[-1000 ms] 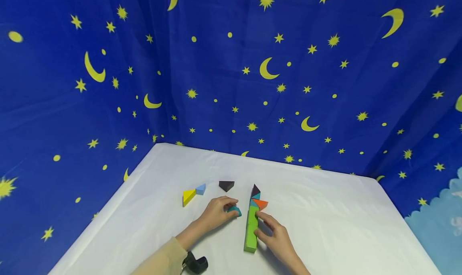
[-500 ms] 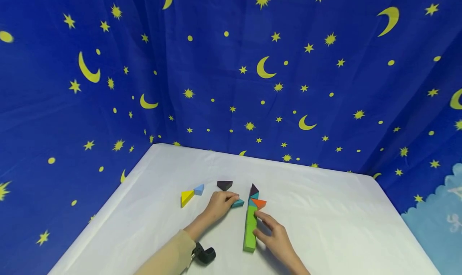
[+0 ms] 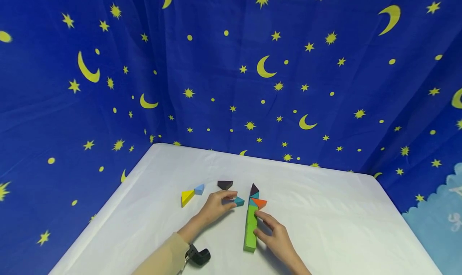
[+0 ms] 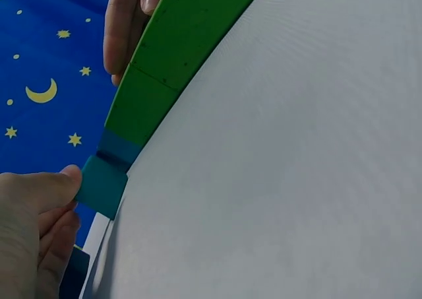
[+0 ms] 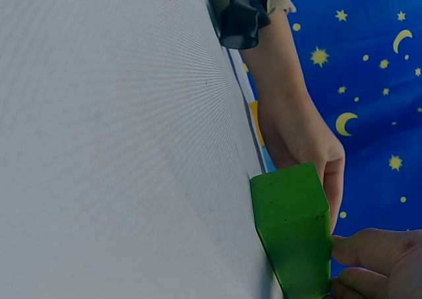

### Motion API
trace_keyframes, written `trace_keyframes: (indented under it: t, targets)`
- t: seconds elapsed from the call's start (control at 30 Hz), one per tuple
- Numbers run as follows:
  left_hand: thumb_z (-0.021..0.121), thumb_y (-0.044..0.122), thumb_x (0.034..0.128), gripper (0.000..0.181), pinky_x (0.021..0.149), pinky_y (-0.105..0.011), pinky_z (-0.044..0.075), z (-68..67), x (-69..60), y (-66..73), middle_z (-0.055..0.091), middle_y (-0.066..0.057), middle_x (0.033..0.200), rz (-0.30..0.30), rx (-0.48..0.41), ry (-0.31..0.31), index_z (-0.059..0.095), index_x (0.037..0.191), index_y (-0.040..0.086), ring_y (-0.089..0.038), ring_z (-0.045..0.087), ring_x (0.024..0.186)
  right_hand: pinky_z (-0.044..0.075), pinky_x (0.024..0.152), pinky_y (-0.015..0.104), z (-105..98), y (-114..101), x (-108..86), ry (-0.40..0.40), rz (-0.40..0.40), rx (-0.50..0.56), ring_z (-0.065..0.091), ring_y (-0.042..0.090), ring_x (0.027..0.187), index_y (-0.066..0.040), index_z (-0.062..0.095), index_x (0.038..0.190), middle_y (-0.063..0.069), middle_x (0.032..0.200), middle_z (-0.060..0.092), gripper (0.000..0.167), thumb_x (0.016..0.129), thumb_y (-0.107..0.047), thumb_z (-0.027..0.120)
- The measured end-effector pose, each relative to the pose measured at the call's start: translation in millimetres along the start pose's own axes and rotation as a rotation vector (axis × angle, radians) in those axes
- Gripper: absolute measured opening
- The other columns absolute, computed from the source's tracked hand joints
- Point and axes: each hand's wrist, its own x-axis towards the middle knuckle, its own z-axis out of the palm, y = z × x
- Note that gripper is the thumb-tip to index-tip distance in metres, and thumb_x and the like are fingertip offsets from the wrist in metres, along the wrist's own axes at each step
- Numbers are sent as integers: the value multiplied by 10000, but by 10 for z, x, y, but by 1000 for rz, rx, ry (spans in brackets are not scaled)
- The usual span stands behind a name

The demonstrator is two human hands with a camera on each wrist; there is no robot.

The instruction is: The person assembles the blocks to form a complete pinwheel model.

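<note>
My left hand (image 3: pixel 215 206) holds its thumb and index finger at the left end of a teal triangular block (image 3: pixel 240 202) on the table. In the left wrist view the thumb tip touches that teal block (image 4: pixel 104 187). Just right of it runs a row: green blocks (image 3: pixel 250 231) at the near end, teal pieces (image 3: pixel 253 202) beyond, and a dark purple triangular block (image 3: pixel 254 190) at the far tip. An orange triangular block (image 3: pixel 260 203) juts out to the right. My right hand (image 3: pixel 276 239) rests thumb and index fingertips against the green blocks' right side.
A dark block (image 3: pixel 225 184) lies beyond my left hand. Farther left are a yellow triangular block (image 3: pixel 187 198) and a light blue block (image 3: pixel 199 189). The black wrist camera (image 3: pixel 199 256) hangs at my left sleeve. Blue star-patterned cloth (image 3: pixel 231 74) stands behind the white table (image 3: pixel 325 210).
My left hand has moved the teal block away from me, closer to the row's far part. Its thumb and index finger now stand farther apart. The right hand and the row stay put.
</note>
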Motion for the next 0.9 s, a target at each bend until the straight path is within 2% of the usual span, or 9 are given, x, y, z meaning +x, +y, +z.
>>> trace_keyframes:
  t: [0.17, 0.33, 0.47, 0.57, 0.7, 0.9]
  targets:
    - [732, 106, 824, 317, 799, -291, 538, 52, 49, -18, 680, -66, 1011, 32, 24, 22, 661, 1115, 3, -211, 649, 897, 414, 986, 416, 5, 42, 17, 12, -16, -7, 500, 374, 1185, 93, 561, 1221, 224, 1247, 560, 461, 790, 33, 714]
    - [743, 111, 815, 329, 799, -313, 540, 94, 85, -16, 667, -63, 965, 36, 24, 32, 653, 1109, -6, -223, 651, 879, 408, 1000, 388, 51, 298, 56, 22, -13, -5, 494, 320, 1211, 39, 564, 1250, 165, 1278, 558, 492, 794, -31, 736]
    - [754, 152, 809, 353, 804, -324, 533, 127, 114, -25, 647, -37, 942, 19, 72, 44, 649, 1118, 16, -200, 638, 877, 407, 1004, 372, 66, 428, 74, 13, -12, -1, 486, 297, 1224, 10, 559, 1270, 140, 1297, 550, 511, 803, -83, 743]
    - [757, 179, 808, 371, 800, -337, 525, 149, 141, -48, 637, -26, 938, 14, 105, 57, 645, 1129, 30, -191, 623, 878, 410, 995, 404, 36, 263, 51, 4, -17, -11, 488, 344, 1211, 55, 554, 1254, 189, 1280, 550, 492, 804, -39, 728]
    - [760, 191, 804, 385, 792, -345, 521, 181, 187, -79, 636, -28, 941, 16, 105, 75, 642, 1130, 24, -199, 613, 875, 412, 982, 436, -12, -1, 10, -11, -15, -27, 489, 393, 1191, 101, 547, 1232, 243, 1256, 546, 463, 808, 0, 706]
    - [767, 152, 790, 387, 799, -341, 523, 224, 261, -78, 646, -62, 940, 33, 95, 91, 638, 1122, 1, -210, 618, 877, 414, 983, 434, -20, -10, 10, -20, -18, -36, 489, 390, 1193, 103, 542, 1236, 244, 1258, 545, 461, 814, 0, 698]
